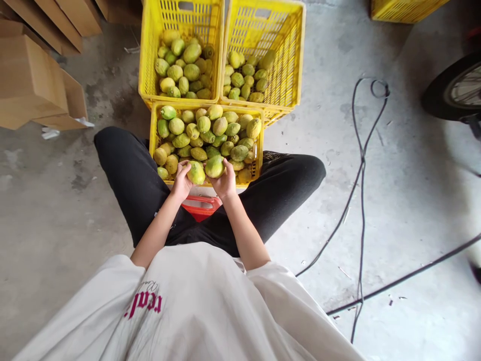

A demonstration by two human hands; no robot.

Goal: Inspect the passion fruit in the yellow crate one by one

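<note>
My left hand (182,181) is closed around a green-yellow oval fruit (196,173). In my right hand (226,182) is a second green-yellow oval fruit (215,167), with a paler tip. The two fruits are side by side, a small gap between them, above the near edge of a low yellow crate (259,150). Many similar fruits (203,124), from green to yellow, fill that crate between my knees. I cannot tell their exact kind.
Behind stand two taller yellow crates, left (143,70) and right (298,55), partly filled with such fruit. Cardboard boxes (33,80) are at the left. A red plastic piece (201,213) lies between my legs. Black cables (362,160) cross the floor near a wheel (456,90).
</note>
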